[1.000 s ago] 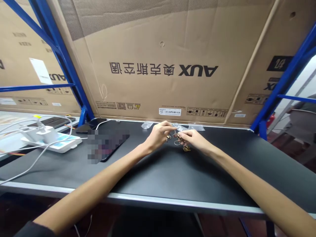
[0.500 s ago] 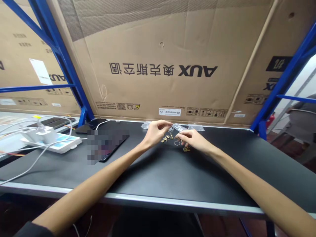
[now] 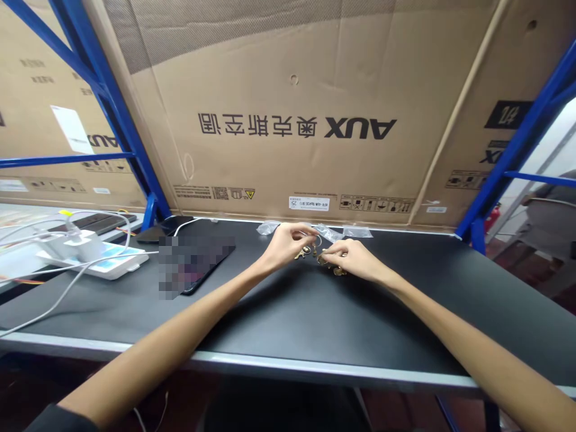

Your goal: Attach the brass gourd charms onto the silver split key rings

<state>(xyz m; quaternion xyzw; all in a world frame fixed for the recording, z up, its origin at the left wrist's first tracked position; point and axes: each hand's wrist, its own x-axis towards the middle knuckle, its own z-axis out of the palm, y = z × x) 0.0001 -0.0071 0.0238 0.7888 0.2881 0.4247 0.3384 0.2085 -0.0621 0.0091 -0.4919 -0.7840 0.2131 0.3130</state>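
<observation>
Both of my hands meet over the far middle of the black table (image 3: 315, 312). My left hand (image 3: 285, 245) pinches a thin metal key ring (image 3: 315, 241) with small brass charms (image 3: 303, 252) hanging from it. My right hand (image 3: 353, 258) is closed in a pinch on another small brass piece (image 3: 323, 258) held against the ring. One more brass piece (image 3: 339, 272) lies on the table under my right hand. Several small clear plastic bags (image 3: 328, 231) lie just behind the hands.
A large cardboard box (image 3: 292, 108) stands along the table's back edge between blue rack posts (image 3: 112, 108). A phone (image 3: 195, 267) lies left of my hands. At the far left a white power strip (image 3: 96, 258) holds chargers and cables.
My right hand has moved left and up to the ring, hiding the loose ring that lay on the table. My left hand has lowered slightly, still pinching the key ring.
</observation>
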